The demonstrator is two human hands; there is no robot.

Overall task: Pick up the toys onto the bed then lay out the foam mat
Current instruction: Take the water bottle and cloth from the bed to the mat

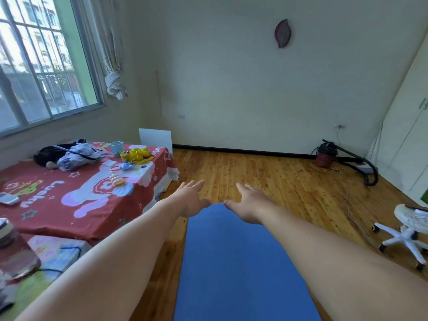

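Both arms are stretched forward. Left hand [190, 200] and right hand [249, 203] are palm-down with fingers straight, thumbs pointing toward each other, at the far end of the blue foam mat [236, 262]. Contact with the mat cannot be confirmed. The mat lies flat on the wooden floor [278, 179], just beside the bed [58, 212]. On the bed's red cover: yellow toys [137, 154], a small blue toy [126, 166], a pastel spring toy [115, 179] and a black bag [49, 152]. A white swivel chair [408, 230] stands at far right.
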